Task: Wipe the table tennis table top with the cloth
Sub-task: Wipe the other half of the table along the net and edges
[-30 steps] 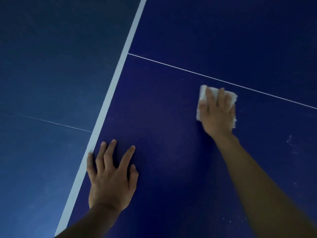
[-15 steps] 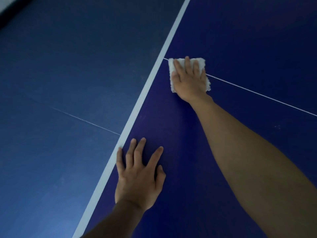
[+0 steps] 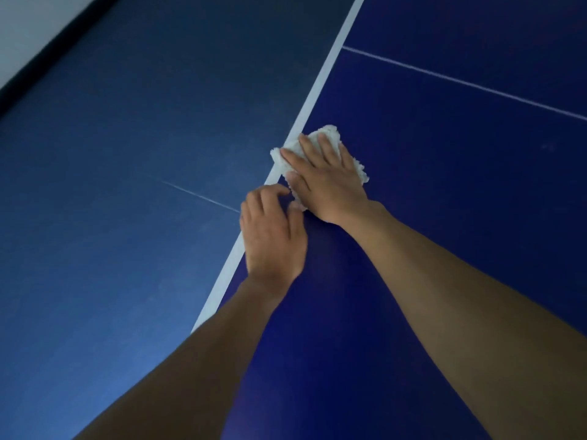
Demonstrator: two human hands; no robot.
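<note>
**Contact status**

The white cloth [image 3: 328, 132] lies on the blue worktop [image 3: 444, 192], overlapping its white edge line [image 3: 330, 58]. The right hand [image 3: 327, 182] presses it flat, grip apart, fingers straight. The left hand [image 3: 273, 236] has bent fingers at the cloth's near corner; its grip state cannot be told.

fluffy white terry cloth [image 3: 330, 134]; smooth, matt dark blue table top [image 3: 444, 192] with painted white line [image 3: 320, 87].

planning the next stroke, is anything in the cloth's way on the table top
The left hand sits right beside the cloth, at its near corner on the white edge line. Rightward, the table top shows nothing in its way.
</note>
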